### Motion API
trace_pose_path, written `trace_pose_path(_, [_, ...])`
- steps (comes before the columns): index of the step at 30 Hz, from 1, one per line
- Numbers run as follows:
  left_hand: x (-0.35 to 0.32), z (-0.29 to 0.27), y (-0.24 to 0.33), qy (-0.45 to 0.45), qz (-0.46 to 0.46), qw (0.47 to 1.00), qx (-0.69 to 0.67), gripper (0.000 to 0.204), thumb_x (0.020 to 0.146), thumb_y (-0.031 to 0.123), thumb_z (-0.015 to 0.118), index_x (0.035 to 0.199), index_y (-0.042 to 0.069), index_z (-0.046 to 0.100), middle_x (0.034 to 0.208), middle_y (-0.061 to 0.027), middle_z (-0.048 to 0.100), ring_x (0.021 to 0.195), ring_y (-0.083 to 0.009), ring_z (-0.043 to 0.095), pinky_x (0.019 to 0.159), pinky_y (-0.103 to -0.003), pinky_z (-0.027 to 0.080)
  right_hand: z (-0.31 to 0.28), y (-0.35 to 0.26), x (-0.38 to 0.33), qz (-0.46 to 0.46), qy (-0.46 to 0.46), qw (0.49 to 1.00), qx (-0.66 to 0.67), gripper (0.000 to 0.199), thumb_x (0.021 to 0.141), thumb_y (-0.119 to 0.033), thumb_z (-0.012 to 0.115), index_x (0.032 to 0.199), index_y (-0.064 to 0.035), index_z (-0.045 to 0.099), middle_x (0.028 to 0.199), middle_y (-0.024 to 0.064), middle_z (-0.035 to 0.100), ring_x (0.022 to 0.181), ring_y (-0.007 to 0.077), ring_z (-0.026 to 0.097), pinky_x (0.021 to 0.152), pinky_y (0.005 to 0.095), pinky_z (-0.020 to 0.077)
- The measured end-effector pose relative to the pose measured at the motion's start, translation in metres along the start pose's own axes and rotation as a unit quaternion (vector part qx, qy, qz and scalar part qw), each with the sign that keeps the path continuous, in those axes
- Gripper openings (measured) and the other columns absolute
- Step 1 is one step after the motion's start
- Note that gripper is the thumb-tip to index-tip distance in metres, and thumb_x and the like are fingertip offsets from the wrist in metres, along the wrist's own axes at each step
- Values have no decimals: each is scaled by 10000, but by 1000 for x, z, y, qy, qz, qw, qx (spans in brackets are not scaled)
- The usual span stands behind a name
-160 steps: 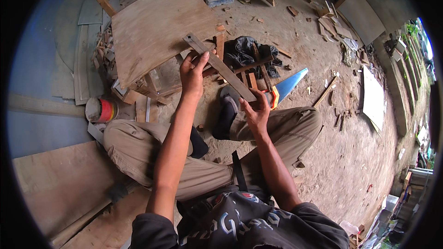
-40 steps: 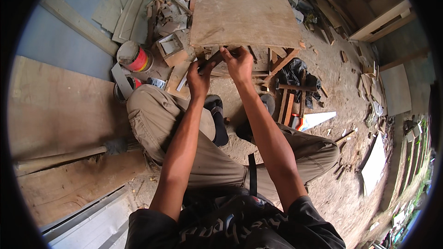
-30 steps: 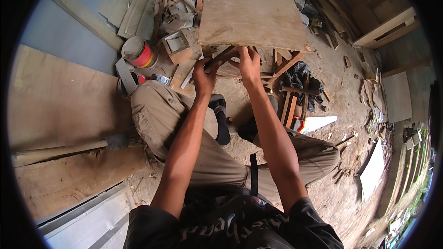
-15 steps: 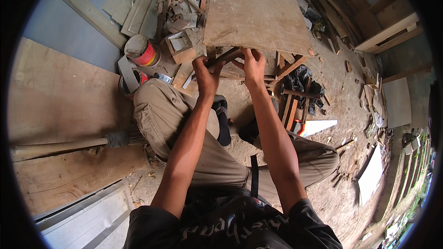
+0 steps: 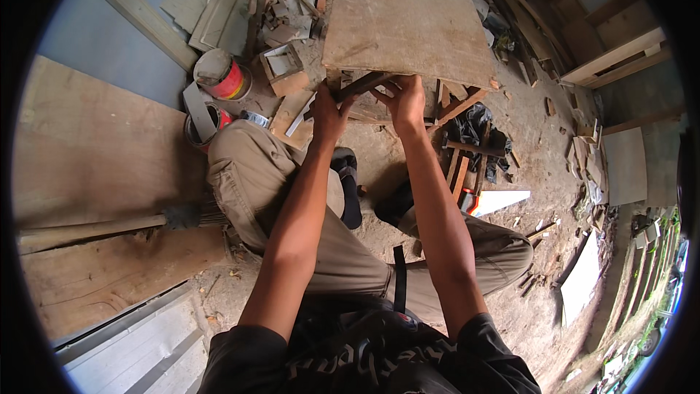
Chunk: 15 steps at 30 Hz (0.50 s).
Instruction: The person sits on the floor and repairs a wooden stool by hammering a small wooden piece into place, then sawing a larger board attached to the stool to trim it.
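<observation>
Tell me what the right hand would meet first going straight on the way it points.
Probably the near edge of the plywood board, just ahead of the right hand; depth is unclear, so it might slip underneath instead.

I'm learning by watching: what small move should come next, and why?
Perhaps turn the dark strip parallel to the near edge of the plywood panel: the left hand and right hand both hold it close to that edge, but it slants.
</observation>
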State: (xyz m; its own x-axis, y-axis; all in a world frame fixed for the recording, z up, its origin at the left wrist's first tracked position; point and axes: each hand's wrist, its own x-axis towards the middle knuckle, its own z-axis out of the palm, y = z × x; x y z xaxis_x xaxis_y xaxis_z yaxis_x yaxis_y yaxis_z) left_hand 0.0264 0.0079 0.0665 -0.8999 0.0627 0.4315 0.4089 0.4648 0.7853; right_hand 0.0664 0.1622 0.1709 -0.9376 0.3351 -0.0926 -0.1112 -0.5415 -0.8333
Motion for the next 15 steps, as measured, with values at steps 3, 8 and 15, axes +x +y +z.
trace_pose_path(3, [-1,2,2,13,1,1000,-2,562,857,429,700,1100,-22,471,955,-210,565,924,-414,554,792,-496,400,-3,1,-2,7,4,1000,20,458,1006,-297,257,1138,69,499,1138,223,567,1057,339,582,984,554,471])
trace_pose_path(8, [-2,2,11,16,0,1000,15,569,865,430,696,1109,-29,465,957,-225,554,948,-427,548,795,-517,407,-15,-1,-3,4,-32,999,-16,300,993,-166,369,1075,56,553,1147,186,575,1070,292,588,977,497,508])
trace_pose_path(15, [-10,-4,28,97,44,994,39,745,815,419,758,1227,-66,370,1172,-295,441,1084,-465,485,906,-539,416,-15,-12,-24,-30,-31,991,-124,183,953,-91,605,1024,78,602,1016,111,632,980,197,639,883,359,573])
